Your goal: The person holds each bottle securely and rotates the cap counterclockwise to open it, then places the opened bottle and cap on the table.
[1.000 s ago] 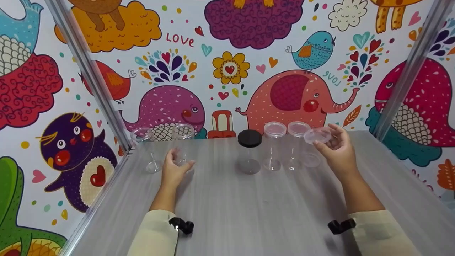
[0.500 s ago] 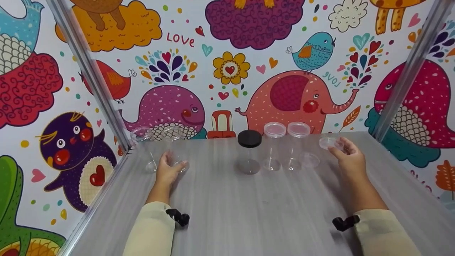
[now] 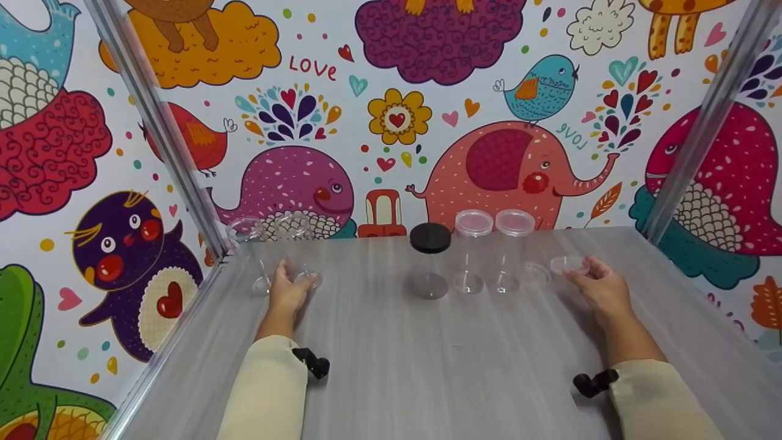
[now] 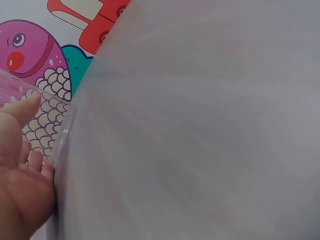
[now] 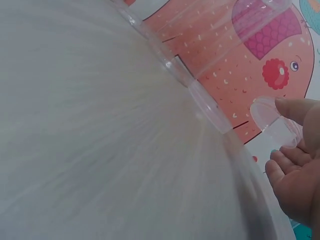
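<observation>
At the left back of the table, my left hand [image 3: 287,296] grips the lower part of a clear, lidless plastic jar [image 3: 294,235] standing upright. In the left wrist view, the thumb and fingers lie around the jar's clear wall [image 4: 47,107]. My right hand [image 3: 602,287] pinches a clear lid [image 3: 565,265] by its right side, low over the table at the back right. The right wrist view has this lid [image 5: 265,112] between thumb and fingers. Another clear lid [image 3: 537,276] lies on the table, left of the held one.
A second open clear jar [image 3: 247,256] stands left of the held one. A clear jar with a black lid [image 3: 431,238] and two clear-lidded jars [image 3: 473,223], [image 3: 514,223] stand in a row at the back middle. A patterned wall [image 3: 391,165] borders the grey table [image 3: 427,366].
My left hand has carried its jar leftward, closer to the other open jar. My right hand has moved right and down with the lid, from beside the row to just over the table.
</observation>
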`<state>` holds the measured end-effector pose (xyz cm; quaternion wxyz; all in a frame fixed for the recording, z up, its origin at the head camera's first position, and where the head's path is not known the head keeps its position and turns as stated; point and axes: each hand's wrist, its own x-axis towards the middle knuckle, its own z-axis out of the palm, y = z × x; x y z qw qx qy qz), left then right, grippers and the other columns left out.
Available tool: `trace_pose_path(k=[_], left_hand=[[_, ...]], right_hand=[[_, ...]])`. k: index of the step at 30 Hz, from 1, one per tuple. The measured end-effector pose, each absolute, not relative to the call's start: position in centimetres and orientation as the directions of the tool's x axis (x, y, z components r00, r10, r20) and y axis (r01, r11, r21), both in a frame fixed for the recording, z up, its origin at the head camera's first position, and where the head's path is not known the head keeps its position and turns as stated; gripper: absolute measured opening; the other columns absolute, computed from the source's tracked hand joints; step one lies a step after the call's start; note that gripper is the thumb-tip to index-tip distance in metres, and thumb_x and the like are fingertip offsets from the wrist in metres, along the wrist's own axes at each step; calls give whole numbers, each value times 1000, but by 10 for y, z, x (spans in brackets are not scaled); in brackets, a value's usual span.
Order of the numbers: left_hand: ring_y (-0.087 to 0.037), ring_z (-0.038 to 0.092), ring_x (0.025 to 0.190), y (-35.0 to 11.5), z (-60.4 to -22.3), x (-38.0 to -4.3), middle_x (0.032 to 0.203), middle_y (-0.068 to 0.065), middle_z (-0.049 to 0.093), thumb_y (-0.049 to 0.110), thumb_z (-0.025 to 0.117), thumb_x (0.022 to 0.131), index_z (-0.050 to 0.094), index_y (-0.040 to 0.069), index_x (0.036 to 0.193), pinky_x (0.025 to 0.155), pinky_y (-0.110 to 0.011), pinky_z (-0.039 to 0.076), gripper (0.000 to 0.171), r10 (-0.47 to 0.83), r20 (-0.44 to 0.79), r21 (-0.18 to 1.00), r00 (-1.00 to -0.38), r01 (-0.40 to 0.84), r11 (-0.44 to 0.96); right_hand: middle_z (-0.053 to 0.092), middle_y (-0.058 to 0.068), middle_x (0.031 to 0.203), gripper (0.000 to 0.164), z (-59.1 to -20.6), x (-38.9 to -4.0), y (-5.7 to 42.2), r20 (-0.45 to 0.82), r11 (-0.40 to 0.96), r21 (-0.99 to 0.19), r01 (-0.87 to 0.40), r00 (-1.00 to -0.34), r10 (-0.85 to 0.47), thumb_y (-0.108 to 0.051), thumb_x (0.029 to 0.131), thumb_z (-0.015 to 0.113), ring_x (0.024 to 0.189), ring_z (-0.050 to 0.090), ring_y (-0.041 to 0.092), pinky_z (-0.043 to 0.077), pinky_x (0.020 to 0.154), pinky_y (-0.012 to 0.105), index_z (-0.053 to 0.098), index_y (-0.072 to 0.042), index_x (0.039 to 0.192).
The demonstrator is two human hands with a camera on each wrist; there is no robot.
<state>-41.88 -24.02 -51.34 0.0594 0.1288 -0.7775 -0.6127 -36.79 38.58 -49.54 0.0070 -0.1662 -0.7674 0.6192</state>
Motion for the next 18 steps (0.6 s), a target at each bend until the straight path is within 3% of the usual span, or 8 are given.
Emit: trace_pose_path(k=[6, 14, 18], left_hand=[[-36, 11, 169, -236, -515, -419, 181, -15, 13, 14, 68, 103, 6, 8, 172, 139, -48, 14, 93, -299, -40, 974, -953, -104, 203], [-37, 12, 169, -236, -513, -418, 181, -17, 14, 14, 63, 105, 9, 6, 172, 139, -49, 12, 86, -309, -19, 969, -951, -93, 228], [-37, 12, 169, -237, -515, -419, 181, -17, 15, 13, 61, 106, 11, 6, 171, 139, -49, 12, 83, -313, -11, 965, -950, -93, 247]], right_hand=[[8, 6, 182, 103, -504, -371, 393, -202, 237, -935, 265, -944, 260, -51, 98, 75, 169, 11, 36, 19, 135, 60, 11, -22, 173], [7, 13, 181, 101, -505, -374, 394, -269, 306, -884, 352, -921, 282, -46, 101, 73, 167, 14, 43, 20, 133, 63, 6, -18, 172], [9, 19, 179, 89, -505, -376, 388, -253, 402, -843, 357, -923, 289, -35, 108, 64, 165, 16, 48, 21, 132, 63, 6, -13, 171]])
